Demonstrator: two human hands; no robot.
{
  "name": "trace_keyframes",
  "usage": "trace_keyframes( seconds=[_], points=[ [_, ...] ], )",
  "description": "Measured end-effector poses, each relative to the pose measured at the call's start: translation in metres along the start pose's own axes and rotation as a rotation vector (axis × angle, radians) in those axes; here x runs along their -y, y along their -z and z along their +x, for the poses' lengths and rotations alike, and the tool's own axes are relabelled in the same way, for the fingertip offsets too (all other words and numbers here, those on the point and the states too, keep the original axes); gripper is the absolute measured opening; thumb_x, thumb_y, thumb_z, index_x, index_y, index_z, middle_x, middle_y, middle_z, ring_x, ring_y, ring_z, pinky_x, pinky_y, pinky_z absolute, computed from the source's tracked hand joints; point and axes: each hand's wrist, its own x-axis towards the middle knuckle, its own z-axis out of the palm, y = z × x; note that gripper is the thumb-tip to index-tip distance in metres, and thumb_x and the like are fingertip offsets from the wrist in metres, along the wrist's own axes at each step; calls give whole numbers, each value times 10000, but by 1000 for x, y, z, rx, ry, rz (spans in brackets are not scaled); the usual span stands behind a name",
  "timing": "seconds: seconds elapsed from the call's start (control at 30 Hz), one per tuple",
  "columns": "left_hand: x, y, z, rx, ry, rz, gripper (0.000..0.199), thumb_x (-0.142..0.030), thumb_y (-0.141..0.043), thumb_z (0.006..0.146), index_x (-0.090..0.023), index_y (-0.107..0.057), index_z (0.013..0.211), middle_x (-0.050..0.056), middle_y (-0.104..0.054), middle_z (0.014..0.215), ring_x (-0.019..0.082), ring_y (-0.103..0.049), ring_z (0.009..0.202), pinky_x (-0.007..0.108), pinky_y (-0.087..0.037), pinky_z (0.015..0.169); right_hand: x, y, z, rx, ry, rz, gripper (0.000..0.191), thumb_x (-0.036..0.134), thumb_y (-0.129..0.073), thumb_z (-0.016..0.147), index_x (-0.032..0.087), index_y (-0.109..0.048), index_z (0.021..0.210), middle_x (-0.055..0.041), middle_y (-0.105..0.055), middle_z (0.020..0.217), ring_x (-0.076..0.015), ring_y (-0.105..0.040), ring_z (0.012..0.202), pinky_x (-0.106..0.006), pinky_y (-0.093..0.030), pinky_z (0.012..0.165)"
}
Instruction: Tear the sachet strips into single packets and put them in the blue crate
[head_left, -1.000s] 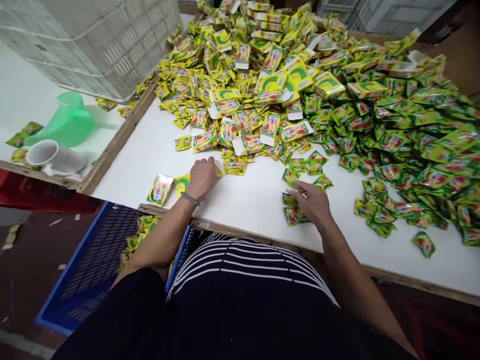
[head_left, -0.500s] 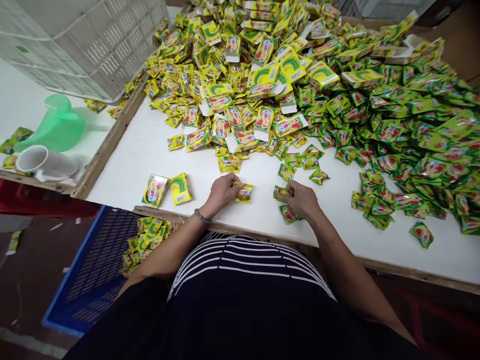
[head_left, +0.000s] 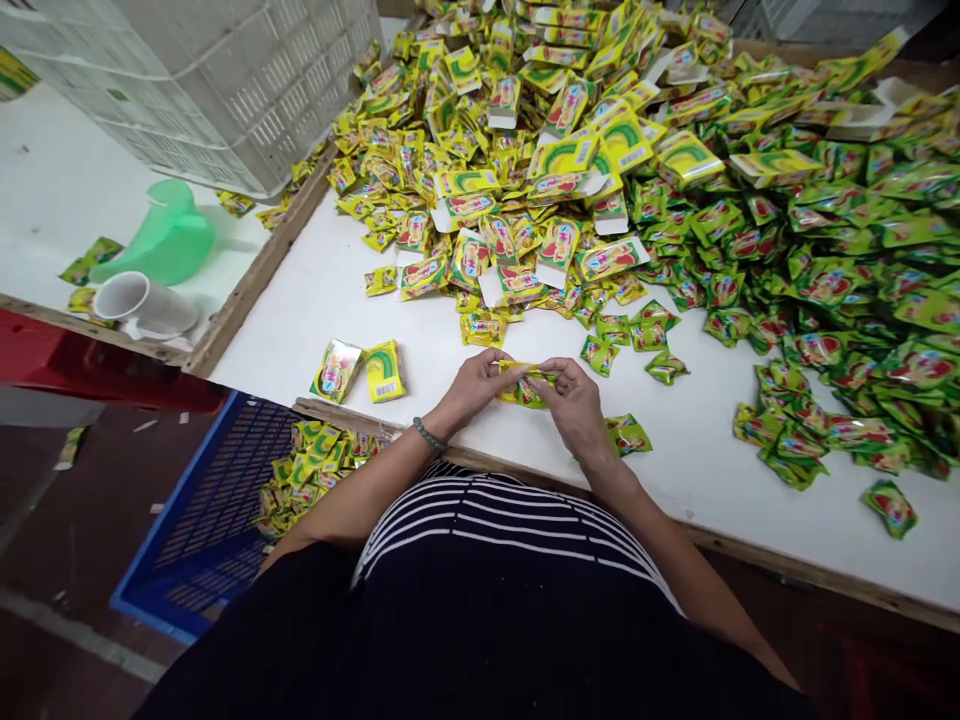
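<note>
My left hand (head_left: 480, 382) pinches a yellow candy packet (head_left: 508, 392) near the table's front edge. Against it, my right hand (head_left: 574, 400) holds a green candy packet (head_left: 534, 392), so the two packets meet between my fingertips. Just right of my right hand lies another green packet (head_left: 628, 434). A box showing its fruit front (head_left: 336, 371) and a yellow box with a barcode (head_left: 385, 371) rest side by side to the left of my hands. Beyond my hands sits a single yellow packet (head_left: 483, 328) at the pile's edge.
Yellow packets and small boxes (head_left: 465, 205) are heaped at the back, with green packets (head_left: 832, 280) heaped at the right. A white crate (head_left: 225, 90), green scoop (head_left: 169, 240) and white cup (head_left: 146, 305) stand at the left. A blue crate (head_left: 187, 530) is below the table edge.
My hands have come together, bringing the yellow and green packets into contact. My right hand has moved away from the loose green packet. The whole view has shifted slightly.
</note>
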Motion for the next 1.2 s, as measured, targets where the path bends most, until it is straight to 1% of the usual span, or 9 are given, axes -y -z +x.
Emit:
trace_keyframes(
  seconds=[0.13, 0.27, 0.4, 0.53, 0.63, 0.77, 0.93, 1.07, 1.2],
  points=[
    [-2, 0, -3, 23, 32, -179, 542, -371, -910, 480, -148, -536, 802, -43, -590, 689, 89, -547, 630, 236, -434, 642, -1, -9, 1, -51, -26, 48, 434, 459, -712, 690, 230, -551, 1021, 25, -580, 724, -173, -564, 669, -317, -490, 637],
    [-3, 0, -4, 36, 70, -329, 548, -378, -899, 500, -154, -507, 811, -45, -592, 696, 85, -557, 621, 251, -461, 667, 0, -8, 4, 44, -140, 206, 540, 548, -697, 715, 214, -570, 1120, -38, -677, 908, -207, -644, 805, -360, -540, 730],
    [-4, 0, -2, 60, -8, -155, 483, -395, -851, 597, -172, -510, 857, -41, -585, 715, 96, -559, 635, 241, -454, 640, 5, 0, 5, 168, -53, 60, 451, 533, -697, 759, 207, -655, 1067, -53, -719, 971, -219, -653, 863, -379, -524, 823],
    [-24, 6, 6, 129, -22, 204, 381, -422, -766, 729, -185, -521, 898, -17, -599, 707, 139, -592, 657, 266, -463, 645, 11, 9, 5, -7, 50, -175, 346, 535, -660, 781, 208, -684, 891, -34, -713, 813, -220, -630, 777, -355, -500, 753],
    [-50, 12, 22, -142, -117, 619, 369, -451, -720, 783, -190, -546, 977, 34, -624, 801, 205, -623, 782, 318, -468, 726, 13, 17, 8, -167, 83, -246, 363, 560, -654, 765, 210, -667, 858, -31, -699, 778, -223, -613, 748, -353, -484, 725],
    [-69, 19, 54, -464, -236, 1134, 327, -341, -732, 772, -144, -617, 1005, 163, -565, 1093, 316, -531, 1093, 403, -428, 903, 11, 20, 10, -158, 60, -221, 390, 585, -653, 751, 210, -648, 860, -18, -673, 735, -208, -590, 676, -328, -468, 632],
    [-67, 33, 74, -317, -307, 1210, 116, -128, -591, 810, -150, -668, 893, 129, -533, 1103, 269, -494, 1095, 397, -414, 955, 15, 32, 10, -94, 127, -296, 336, 540, -628, 794, 216, -661, 875, -28, -693, 786, -223, -625, 738, -354, -495, 703],
    [-79, 50, 51, -72, -479, 1209, 158, -109, -513, 836, -165, -655, 875, 110, -516, 1240, 240, -498, 1155, 393, -426, 992, 27, 53, 22, -31, 303, -300, 251, 465, -652, 801, 224, -668, 869, -92, -708, 1093, -264, -645, 1051, -441, -479, 953],
    [-95, 58, 18, 258, -531, 1137, 160, -122, -502, 868, -178, -652, 869, 106, -484, 1368, 217, -563, 1143, 371, -466, 973, 39, 59, 40, 210, 341, -407, 186, 426, -695, 768, 240, -694, 781, -96, -649, 1271, -291, -563, 1239, -482, -408, 1061]
  ],
)
